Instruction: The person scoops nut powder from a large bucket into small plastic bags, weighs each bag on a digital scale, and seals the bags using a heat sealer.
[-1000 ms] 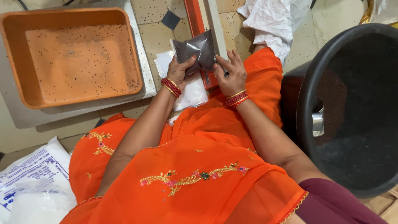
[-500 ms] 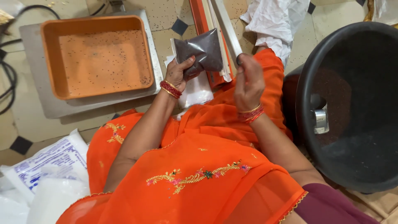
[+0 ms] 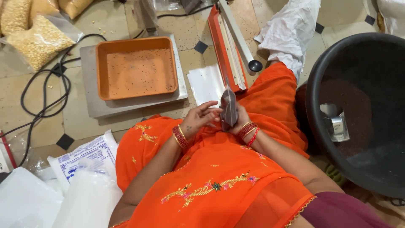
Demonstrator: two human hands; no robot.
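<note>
A small clear pouch of dark seeds [image 3: 228,107] stands edge-on over my lap, held between both hands. My left hand [image 3: 199,120] touches its left side with fingers spread. My right hand [image 3: 241,119] grips it from behind and is mostly hidden by the pouch. Both wrists carry red bangles. Just beyond the pouch lies an orange heat sealer [image 3: 227,45] with its arm raised. An orange tray [image 3: 136,68] dusted with dark seeds rests on a flat grey scale [image 3: 93,103] to the left.
A large black tub [image 3: 329,55] with dark seeds and a metal scoop [image 3: 335,123] sits at the right. Empty clear bags [image 3: 205,82] lie by the sealer. Bags of yellow grain [image 3: 36,42], a black cable [image 3: 44,90] and white sacks [image 3: 80,185] are at the left.
The pouch has come down from the sealer to my lap and turned edge-on. My right hand has rejoined it. The view has widened and shifted.
</note>
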